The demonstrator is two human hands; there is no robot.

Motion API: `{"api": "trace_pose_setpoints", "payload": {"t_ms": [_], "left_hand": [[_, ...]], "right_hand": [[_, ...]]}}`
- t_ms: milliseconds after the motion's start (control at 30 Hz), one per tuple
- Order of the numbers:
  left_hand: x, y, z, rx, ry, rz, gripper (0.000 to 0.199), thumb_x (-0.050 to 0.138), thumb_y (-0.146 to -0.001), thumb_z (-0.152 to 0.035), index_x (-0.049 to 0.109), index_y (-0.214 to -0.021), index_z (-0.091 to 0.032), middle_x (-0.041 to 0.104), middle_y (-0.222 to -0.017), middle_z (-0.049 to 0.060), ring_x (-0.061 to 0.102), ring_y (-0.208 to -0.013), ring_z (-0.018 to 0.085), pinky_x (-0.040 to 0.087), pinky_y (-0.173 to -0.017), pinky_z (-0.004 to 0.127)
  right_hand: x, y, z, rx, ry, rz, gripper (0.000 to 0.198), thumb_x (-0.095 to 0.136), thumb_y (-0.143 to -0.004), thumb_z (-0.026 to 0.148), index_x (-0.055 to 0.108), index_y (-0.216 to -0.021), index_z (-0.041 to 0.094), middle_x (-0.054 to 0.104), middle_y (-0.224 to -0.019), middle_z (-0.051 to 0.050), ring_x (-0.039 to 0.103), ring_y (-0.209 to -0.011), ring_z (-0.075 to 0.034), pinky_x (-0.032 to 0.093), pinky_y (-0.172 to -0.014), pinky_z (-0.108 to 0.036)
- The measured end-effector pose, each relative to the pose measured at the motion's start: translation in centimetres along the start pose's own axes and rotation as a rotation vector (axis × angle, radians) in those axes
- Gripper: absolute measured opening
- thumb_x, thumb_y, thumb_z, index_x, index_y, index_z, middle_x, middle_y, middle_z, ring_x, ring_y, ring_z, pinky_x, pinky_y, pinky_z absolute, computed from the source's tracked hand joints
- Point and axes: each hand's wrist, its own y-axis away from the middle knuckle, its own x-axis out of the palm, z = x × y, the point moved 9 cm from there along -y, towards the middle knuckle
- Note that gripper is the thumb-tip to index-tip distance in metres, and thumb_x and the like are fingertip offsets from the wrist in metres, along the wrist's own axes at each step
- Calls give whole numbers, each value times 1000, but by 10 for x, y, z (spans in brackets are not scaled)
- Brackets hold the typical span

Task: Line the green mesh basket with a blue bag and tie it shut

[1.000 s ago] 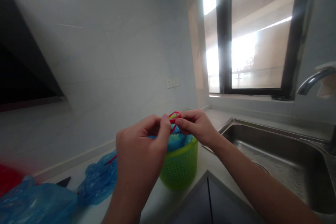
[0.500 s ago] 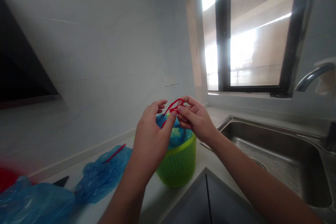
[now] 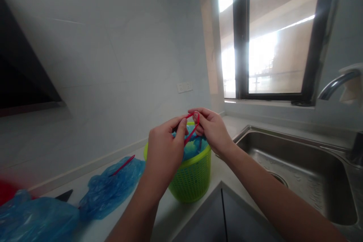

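A thin red drawstring [image 3: 190, 136] rises from a blue plastic bag [image 3: 191, 150] inside a lime-green perforated basket [image 3: 190, 183]. My left hand [image 3: 168, 140] pinches one stretch of the string between thumb and forefinger. On the right side, my right hand [image 3: 212, 127] is closed on the string too, with a loop passing over its fingers. Both hands are above the basket's rim, close together. The left hand hides part of the bag and the basket's left side.
Left of the basket lies a crumpled blue bag [image 3: 112, 187] with a red drawstring. Another blue bag [image 3: 38, 219] and a dark pointed object [image 3: 65, 196] are at the lower left. A steel sink [image 3: 300, 170] with a faucet [image 3: 337, 83] is on the right.
My left hand has gone from spread fingers to a pinch on the red drawstring. The string's loop has shifted, and the basket stays in place.
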Motion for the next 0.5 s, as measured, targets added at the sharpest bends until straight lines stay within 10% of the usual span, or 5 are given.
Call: {"api": "trace_pose_setpoints", "payload": {"t_ms": [133,300,500], "left_hand": [[10,0,6,2,46,0,38,55,-97,-39,70,-127,-22,75,-107,6,69,-90,22,49,-79,29],[15,0,15,-66,153,-23,50,53,-97,-39,53,-144,-23,73,-82,2,63,-63,16,47,-62,25],[21,0,10,-66,327,14,24,55,-96,-37,66,-109,-19,69,-79,3,64,-65,15,48,-60,24]], "right_hand": [[10,6,0,7,-24,98,25,65,-86,32,73,-103,16,49,-54,6,41,-46,-8,34,-47,-22],[22,13,7,-50,26,215,36,56,-95,47,73,-103,16,54,-61,3,47,-51,-9,40,-51,-23],[21,11,14,-95,128,204,30,65,-91,45,73,-99,17,49,-55,6,41,-47,-7,31,-46,-20]]}}
